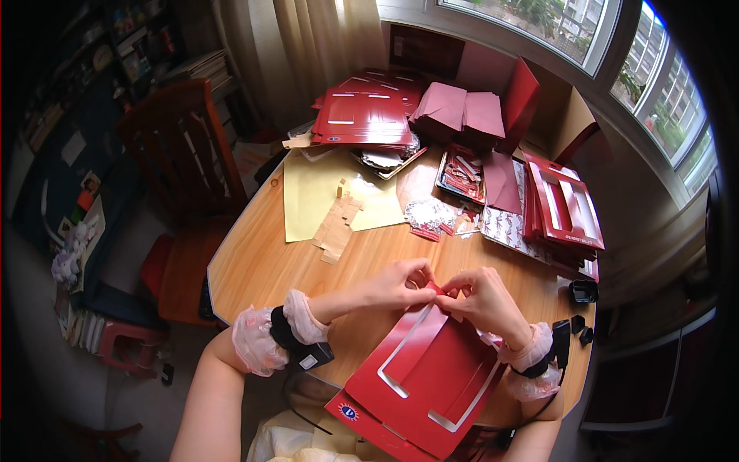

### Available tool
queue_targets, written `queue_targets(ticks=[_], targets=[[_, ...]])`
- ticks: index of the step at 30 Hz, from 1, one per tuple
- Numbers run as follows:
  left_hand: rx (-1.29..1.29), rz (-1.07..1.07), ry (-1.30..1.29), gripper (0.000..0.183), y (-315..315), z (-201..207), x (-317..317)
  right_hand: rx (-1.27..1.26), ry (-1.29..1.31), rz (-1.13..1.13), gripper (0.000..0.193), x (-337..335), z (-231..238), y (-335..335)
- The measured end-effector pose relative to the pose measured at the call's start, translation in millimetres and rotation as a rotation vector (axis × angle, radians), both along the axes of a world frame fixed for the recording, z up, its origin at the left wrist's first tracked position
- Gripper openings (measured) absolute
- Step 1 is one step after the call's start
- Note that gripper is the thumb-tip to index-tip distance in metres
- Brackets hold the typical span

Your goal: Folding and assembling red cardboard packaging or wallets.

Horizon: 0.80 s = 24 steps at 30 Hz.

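A flat red cardboard piece (439, 369) with two white-edged slots and a small blue round mark leans between my body and the table's near edge. My left hand (391, 286) pinches its far edge with thumb and forefinger. Close beside it, my right hand (486, 302) pinches the same edge, its fingertips almost touching the left ones. A small red bit of the card stands up between the fingertips; its exact shape is hidden. Both wrists wear pink ruffled cuffs with black straps and small devices.
On the wooden table (262, 254) lie yellow paper (308, 192), brown tape strips (337, 223) and a tray of small red pieces (463, 173). Red card stacks (362, 115) stand at the back, with pink paper stacks (462, 108); more red cards (566, 204) lie right. A wooden chair (181, 154) stands left.
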<state>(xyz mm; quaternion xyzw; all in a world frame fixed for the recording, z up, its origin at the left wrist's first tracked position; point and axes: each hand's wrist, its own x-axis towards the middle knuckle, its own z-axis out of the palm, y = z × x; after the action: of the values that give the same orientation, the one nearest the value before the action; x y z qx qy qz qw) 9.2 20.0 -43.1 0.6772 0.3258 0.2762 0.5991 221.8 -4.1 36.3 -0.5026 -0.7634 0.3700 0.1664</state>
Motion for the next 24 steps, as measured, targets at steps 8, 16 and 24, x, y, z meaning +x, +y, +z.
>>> queue_targets(ticks=[8, 16, 24], targets=[[-0.265, -0.123, -0.155, 0.029, 19.2, -17.2, -2.3, -0.287, 0.143, -0.048, 0.026, 20.9, -34.5, 24.4], [0.073, -0.220, -0.356, 0.045, 17.3, -18.4, -1.7, -0.377, 0.282, -0.127, 0.029, 22.6, -38.1, 30.9], [0.144, -0.092, -0.145, 0.046, 11.3, -3.0, -1.1, -0.359, 0.324, -0.150, 0.026, 14.9, -31.7, 23.3]])
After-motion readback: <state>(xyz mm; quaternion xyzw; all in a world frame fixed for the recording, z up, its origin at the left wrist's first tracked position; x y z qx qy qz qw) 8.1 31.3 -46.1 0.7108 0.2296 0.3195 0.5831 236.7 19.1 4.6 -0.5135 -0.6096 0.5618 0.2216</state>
